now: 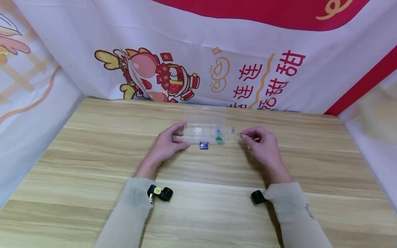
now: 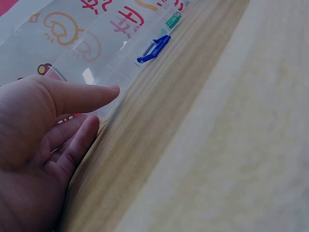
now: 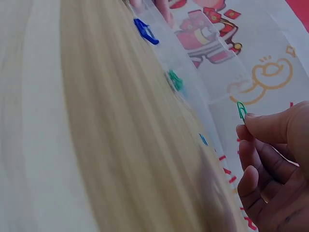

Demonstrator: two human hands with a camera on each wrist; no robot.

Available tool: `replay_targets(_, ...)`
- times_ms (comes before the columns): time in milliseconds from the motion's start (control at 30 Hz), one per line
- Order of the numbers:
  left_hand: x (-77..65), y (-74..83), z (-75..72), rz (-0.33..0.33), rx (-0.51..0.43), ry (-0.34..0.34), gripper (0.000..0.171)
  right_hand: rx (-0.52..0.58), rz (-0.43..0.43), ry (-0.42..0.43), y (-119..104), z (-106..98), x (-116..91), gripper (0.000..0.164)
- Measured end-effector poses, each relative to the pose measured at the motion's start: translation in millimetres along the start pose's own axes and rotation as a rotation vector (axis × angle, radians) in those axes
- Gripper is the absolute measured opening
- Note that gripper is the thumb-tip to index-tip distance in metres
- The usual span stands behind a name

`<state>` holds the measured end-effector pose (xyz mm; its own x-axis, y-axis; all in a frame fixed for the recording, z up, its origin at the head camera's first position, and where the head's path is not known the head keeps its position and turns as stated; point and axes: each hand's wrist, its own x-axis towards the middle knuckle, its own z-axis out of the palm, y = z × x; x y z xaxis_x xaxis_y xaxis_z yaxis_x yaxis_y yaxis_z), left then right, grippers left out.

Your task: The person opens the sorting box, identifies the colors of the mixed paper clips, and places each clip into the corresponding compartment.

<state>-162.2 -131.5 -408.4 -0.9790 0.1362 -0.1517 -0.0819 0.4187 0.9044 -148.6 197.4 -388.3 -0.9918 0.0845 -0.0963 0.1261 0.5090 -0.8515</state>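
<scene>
A clear plastic compartment box (image 1: pixel 193 140) sits on the table, its lid (image 1: pixel 204 115) raised at the back and a blue latch (image 1: pixel 204 146) at the front. My left hand (image 1: pixel 164 146) grips the box's left end, thumb at the front corner and fingers toward the back. Green paper clips (image 1: pixel 219 138) lie in the front right compartment, with blue paper clips (image 1: pixel 218 130) behind them. To the right of the box, my right hand (image 1: pixel 263 143) pinches a green paper clip (image 3: pixel 242 111) between thumb and index finger, above the table. One blue paper clip (image 1: pixel 233 130) lies between box and hand.
The wooden table (image 1: pixel 204 213) extends on all sides of the box. Behind it hangs a white cloth (image 1: pixel 198 31) printed with cartoon figures and red characters, close to the raised lid. Each wrist carries a small black camera.
</scene>
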Motion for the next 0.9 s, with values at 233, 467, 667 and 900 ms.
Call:
replay_targets(233,0.8,1.0,-0.4,0.0,0.009,-0.007,0.077,-0.025,-0.072,-0.03,-6,20,3,0.018)
replay_targets(467,1.7,-0.7,-0.5,-0.003,0.019,-0.009,0.077,-0.02,-0.099,-0.05,-14,36,5,0.014)
replay_targets(667,2.5,-1.6,-0.2,-0.003,0.017,-0.006,0.078,-0.028,-0.09,-0.055,-16,41,7,0.012)
replay_targets(900,2.6,-1.4,-0.2,-0.005,0.017,-0.007,0.078,-0.037,-0.086,-0.053,-15,41,6,0.01)
